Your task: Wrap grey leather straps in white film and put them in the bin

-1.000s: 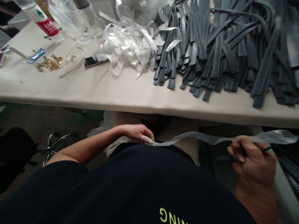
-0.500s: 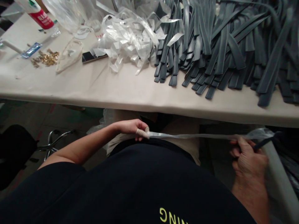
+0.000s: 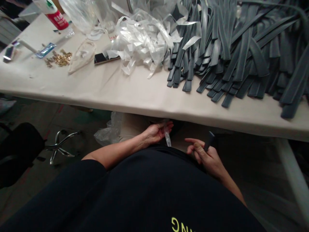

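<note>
Under the table's front edge, my left hand (image 3: pixel 158 132) has its palm turned up and its fingers curled around a narrow clear plastic strip (image 3: pixel 168 138). The strip's free end hangs down towards my lap. To the right of it, my right hand (image 3: pixel 205 154) grips a dark, flat-ended piece (image 3: pixel 210 139) that sticks up between thumb and fingers; its lower part is hidden. The index finger of that hand points towards the left hand. A gap separates the two hands.
On the table (image 3: pixel 116 91) lie a heap of dark grey stitched straps (image 3: pixel 231 61), a pile of white plastic strips (image 3: pixel 145 42), a phone (image 3: pixel 102 58), small gold-coloured parts (image 3: pixel 62 59) and a red-labelled bottle (image 3: pixel 58 20). A wheeled chair (image 3: pixel 24 148) stands at left.
The plastic strip was stretched taut between both hands; now only my left hand holds it. My right hand has moved left with the dark piece, and the left hand has shifted right and turned palm up.
</note>
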Demonstrator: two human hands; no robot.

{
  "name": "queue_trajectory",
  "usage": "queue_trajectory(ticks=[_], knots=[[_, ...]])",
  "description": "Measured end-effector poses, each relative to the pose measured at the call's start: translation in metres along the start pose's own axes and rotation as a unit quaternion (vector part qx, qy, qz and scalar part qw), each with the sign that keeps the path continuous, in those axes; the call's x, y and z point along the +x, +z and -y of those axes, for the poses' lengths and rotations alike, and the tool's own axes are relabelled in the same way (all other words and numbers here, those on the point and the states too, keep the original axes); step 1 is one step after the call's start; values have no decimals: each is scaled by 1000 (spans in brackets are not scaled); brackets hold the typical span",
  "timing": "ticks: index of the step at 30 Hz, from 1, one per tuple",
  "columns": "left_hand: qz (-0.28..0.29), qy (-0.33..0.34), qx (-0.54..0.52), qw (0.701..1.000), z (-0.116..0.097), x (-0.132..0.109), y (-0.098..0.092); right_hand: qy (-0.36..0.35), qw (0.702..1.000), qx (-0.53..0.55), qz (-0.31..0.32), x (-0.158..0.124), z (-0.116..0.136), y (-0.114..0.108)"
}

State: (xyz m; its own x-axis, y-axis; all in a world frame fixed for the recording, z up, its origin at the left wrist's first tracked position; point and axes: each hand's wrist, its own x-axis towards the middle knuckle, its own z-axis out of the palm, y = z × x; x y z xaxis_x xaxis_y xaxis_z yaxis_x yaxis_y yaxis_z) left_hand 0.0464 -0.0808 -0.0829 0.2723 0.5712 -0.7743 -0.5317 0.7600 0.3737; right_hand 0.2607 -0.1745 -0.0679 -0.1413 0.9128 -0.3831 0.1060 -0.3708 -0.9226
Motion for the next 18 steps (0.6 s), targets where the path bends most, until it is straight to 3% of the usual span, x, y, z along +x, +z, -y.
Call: queue_trajectory(ticks=[4, 10, 18], knots=[[9, 45, -46, 998, 5, -2, 7, 12, 996, -9, 90, 22, 6, 28], [5, 53, -52, 997, 6, -7, 5, 21, 999, -5, 47, 39, -10, 44], [28, 33, -88, 995, 1, -10, 7, 74, 993, 53, 79, 27, -9, 40]])
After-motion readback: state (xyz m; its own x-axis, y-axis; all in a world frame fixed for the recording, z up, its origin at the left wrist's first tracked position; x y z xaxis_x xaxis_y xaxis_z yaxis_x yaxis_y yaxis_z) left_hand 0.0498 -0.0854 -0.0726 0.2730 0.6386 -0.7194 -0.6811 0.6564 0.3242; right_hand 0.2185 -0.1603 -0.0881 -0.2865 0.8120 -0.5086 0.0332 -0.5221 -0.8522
